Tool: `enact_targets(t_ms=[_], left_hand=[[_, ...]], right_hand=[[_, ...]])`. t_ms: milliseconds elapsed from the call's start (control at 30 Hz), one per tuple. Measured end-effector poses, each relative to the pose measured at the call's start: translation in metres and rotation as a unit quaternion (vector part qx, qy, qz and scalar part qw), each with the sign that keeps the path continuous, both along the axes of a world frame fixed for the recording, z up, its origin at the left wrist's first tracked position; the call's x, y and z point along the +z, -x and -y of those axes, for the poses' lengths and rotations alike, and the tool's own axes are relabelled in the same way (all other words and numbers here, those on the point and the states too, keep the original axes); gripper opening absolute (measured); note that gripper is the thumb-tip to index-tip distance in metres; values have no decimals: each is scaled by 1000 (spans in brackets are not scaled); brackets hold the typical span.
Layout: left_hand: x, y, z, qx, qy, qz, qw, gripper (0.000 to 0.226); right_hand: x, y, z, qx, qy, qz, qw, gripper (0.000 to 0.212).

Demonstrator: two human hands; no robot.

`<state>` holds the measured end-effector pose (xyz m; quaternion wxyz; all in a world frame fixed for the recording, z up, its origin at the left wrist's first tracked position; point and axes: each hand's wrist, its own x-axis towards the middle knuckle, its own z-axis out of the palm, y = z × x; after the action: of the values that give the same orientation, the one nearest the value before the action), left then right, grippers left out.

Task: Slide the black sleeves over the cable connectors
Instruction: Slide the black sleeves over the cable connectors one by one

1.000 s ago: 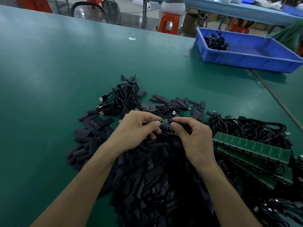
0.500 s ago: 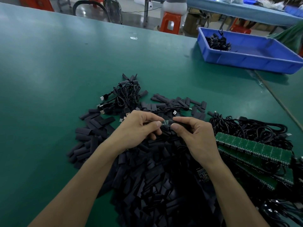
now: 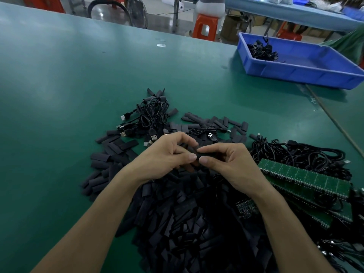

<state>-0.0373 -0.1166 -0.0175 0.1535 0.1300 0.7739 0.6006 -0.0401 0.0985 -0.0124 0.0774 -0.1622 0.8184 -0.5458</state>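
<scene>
Nearest you on the green counter [image 3: 78,95] lies a big heap of loose sleeves [image 3: 177,223], and your forearms reach out over it. Above its far edge your left hand [image 3: 165,157] and right hand [image 3: 232,166] meet, thumbs almost touching. Each grip is closed in a pinch, thumb against forefinger, on one black sleeve [image 3: 208,154] held between them. Your fingers hide the connector. To your right, green circuit boards [image 3: 307,177] lie on tangled black cables [image 3: 299,154]. Beyond your hands sits a bundle of USB cables [image 3: 152,115]. Far right stands a blue tray [image 3: 315,73] with a few cables in its corner.
</scene>
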Motion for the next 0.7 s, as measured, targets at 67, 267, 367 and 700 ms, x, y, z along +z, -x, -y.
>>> enact_targets(t_ms=[67,267,367,700], left_hand=[[-2,1,-1,10,1,0,1000,15],[-6,2,0,92,42,-10,995,19],[-5,3,0,86,33,-13,996,15],[0,0,-3,66,23,-19,997,12]], right_hand=[[-2,-1,2,-10,-2,-12,1000,17],[-9,-6,7,-63,6,-52,997,15],[-8,-8,9,-73,7,-64,995,15],[-5,-8,8,-57,11,-61,996,20]])
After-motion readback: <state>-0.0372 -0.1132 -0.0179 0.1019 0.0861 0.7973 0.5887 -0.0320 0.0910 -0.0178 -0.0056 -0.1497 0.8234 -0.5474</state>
